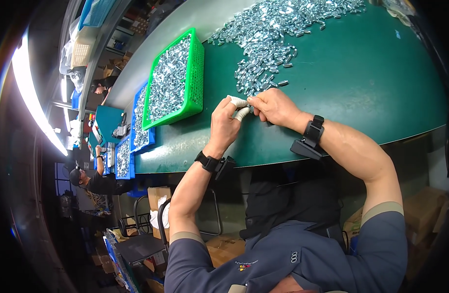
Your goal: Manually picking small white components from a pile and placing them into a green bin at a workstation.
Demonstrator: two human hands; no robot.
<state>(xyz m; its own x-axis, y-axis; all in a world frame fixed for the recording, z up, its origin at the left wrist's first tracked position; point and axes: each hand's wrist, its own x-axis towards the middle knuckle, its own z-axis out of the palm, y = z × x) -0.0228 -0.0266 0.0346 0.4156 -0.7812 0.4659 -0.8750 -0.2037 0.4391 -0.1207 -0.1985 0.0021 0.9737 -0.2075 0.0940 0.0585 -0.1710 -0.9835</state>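
My left hand [225, 123] and my right hand [279, 110] meet fingertip to fingertip above the green tabletop, just below the near end of a heap of small shiny metal pieces [263, 61]. White tape wraps two fingers of the left hand. Both hands are closed in a pinch. A bit of grey metal, seemingly one small metal piece [251, 110], shows between the fingertips; the fingers hide most of it. To the left of my hands stands a green plastic basket [197, 78], filled with the same kind of metal pieces.
Blue trays of metal pieces [139, 122] [123, 158] line the table's left side, one beside the green basket. The table's curved front edge [195, 172] runs before my body. A black chair [141, 247] and cardboard boxes stand below left. Two other people [100, 183] are farther left.
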